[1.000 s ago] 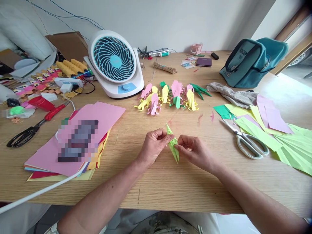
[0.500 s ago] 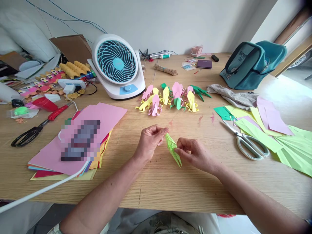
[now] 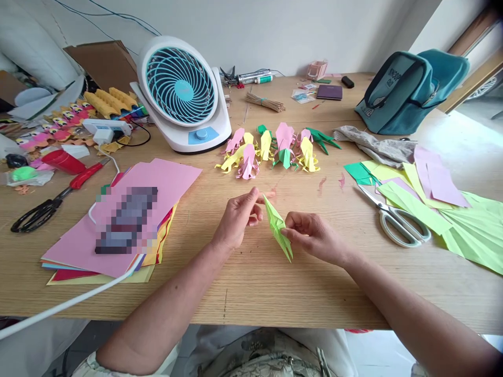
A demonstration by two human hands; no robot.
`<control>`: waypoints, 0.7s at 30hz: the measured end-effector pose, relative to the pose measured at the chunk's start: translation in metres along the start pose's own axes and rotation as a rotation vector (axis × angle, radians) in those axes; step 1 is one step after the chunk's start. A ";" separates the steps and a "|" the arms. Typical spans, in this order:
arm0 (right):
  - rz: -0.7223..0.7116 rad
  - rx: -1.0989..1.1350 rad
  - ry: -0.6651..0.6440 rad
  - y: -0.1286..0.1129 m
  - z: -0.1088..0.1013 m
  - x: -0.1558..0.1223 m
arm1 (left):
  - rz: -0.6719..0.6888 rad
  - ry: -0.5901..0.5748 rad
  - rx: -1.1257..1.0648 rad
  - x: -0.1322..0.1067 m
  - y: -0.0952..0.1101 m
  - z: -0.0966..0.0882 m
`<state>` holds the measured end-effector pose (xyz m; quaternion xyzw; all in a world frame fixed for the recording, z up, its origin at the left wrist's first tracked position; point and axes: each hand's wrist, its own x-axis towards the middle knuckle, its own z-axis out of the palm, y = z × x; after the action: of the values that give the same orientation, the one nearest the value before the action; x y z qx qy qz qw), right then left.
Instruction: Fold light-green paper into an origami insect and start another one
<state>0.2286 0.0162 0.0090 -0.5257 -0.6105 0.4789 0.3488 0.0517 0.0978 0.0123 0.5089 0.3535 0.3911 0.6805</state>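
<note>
My right hand pinches a folded piece of light green paper by its right edge, above the front half of the wooden table. The paper is long and narrow, with one point upward and split points at its lower end. Just left of its upper point is my left hand, fingers apart and holding nothing. Beyond both hands stands a group of folded paper figures, among them a pink one, a yellow one and a dark green one.
White-handled scissors lie at right by cut paper sheets. At left a blurred phone-like object rests on pink paper, near black-handled scissors. A fan and a teal bag stand farther back.
My left hand has let go of the paper's upper tip and opened slightly to the left. My right hand still holds the paper. The whole view has shifted a little.
</note>
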 end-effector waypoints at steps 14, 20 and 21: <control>0.063 0.277 0.048 0.001 -0.004 0.006 | -0.102 -0.130 0.019 -0.007 -0.010 0.014; 0.057 0.136 0.065 0.001 -0.004 0.005 | -0.039 -0.118 0.060 -0.006 -0.012 0.011; 0.049 0.073 0.075 0.001 -0.004 0.004 | -0.035 -0.124 0.078 -0.006 -0.013 0.010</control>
<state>0.2319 0.0207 0.0094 -0.5448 -0.5664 0.4891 0.3784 0.0603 0.0858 0.0027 0.5522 0.3345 0.3327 0.6874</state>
